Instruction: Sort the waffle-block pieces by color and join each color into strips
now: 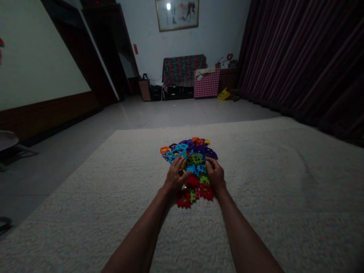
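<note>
A heap of square, notched plastic building pieces lies before me in red, green, blue, purple, orange and yellow. My left hand (175,175) rests on its left side, thumb and fingers apart, close to a yellow piece (182,165). At the right edge of the heap, my right hand (215,172) has its fingers curled in beside the light blue pieces (200,168); whatever they pinch is hidden. Between the hands sits a green piece (195,158). Red pieces (206,191) lie nearest me, and purple ones (211,153) toward the far right.
The heap lies on a cream quilted mat (127,170) over a grey tiled floor (127,113). Against the far wall stand a cloth-draped object (183,70) and a red checked cloth (206,84). Dark curtains (298,57) hang at right; part of a stool (8,140) shows at left.
</note>
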A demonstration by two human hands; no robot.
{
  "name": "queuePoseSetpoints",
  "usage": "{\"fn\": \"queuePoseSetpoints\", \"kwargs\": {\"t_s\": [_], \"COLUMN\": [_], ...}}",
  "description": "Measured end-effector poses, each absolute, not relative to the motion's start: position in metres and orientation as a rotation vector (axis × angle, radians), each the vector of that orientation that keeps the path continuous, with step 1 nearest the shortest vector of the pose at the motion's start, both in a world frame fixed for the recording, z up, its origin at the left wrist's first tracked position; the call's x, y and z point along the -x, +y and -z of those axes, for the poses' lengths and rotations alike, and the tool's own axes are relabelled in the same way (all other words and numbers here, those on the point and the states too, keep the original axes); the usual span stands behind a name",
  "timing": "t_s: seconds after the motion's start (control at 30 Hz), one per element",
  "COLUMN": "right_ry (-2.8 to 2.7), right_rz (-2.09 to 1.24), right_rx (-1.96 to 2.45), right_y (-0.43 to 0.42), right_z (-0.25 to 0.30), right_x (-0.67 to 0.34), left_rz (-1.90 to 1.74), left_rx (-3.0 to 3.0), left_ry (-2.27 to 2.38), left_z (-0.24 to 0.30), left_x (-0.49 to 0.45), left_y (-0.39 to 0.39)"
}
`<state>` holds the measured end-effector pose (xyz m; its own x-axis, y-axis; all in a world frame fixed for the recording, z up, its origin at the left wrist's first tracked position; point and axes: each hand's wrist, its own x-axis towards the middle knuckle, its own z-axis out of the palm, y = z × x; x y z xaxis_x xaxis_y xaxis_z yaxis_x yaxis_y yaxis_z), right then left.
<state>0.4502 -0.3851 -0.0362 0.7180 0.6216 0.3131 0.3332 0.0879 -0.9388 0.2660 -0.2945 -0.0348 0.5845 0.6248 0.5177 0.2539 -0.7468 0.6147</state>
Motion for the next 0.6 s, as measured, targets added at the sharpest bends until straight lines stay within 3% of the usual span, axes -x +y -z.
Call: {"fn": "queuePoseSetpoints", "kwargs": {"t_s": [0.4, 0.6], "right_ry": [-0.799, -0.805], "right_rz": [-0.254, -0.285], "right_rx": [1.471, 1.472], "right_y": [-0.381, -0.381], "right_z": [0.037, 0.038], "right_x": [-0.454, -0.453], "left_rz": [-0.366, -0.334], "left_rx": [-2.692, -2.663], "left_ry": [0.656, 0.689], "left_z": [0.013, 0.018], "left_x": [-0.226, -0.223], "left_y": [-0.33, -0.341]}}
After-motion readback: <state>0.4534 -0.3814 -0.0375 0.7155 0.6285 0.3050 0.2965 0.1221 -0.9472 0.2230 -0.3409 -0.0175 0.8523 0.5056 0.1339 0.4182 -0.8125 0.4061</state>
